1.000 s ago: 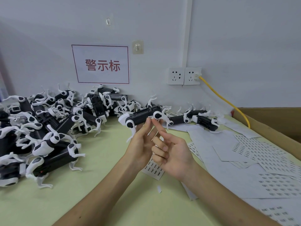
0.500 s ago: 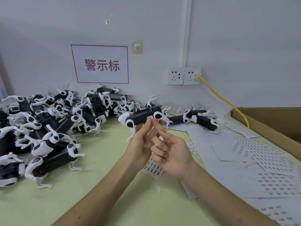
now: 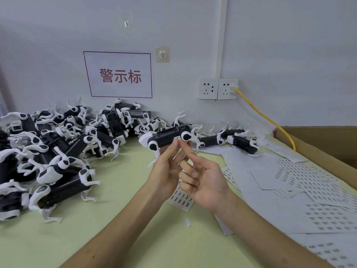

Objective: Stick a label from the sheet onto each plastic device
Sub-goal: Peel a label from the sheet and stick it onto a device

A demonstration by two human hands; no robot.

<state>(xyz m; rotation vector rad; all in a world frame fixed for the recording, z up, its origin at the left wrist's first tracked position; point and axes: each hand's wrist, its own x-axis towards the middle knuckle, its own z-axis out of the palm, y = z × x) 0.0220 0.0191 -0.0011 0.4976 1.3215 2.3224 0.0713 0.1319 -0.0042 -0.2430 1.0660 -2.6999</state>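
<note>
Left hand [image 3: 165, 171] and right hand [image 3: 207, 183] both bare; forearms [image 3: 123, 219] bare to the lower frame edge; fingernails [image 3: 193, 174] short, plain.

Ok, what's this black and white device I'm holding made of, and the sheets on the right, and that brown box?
Device: looks like moulded plastic, with a semi-gloss black body, smooth white legs and soft highlights on the round joints.
Sheets: thin matte white paper, lying flat, printed with label grids.
Box: matte brown cardboard, probably corrugated, though its edge is unclear.
</note>
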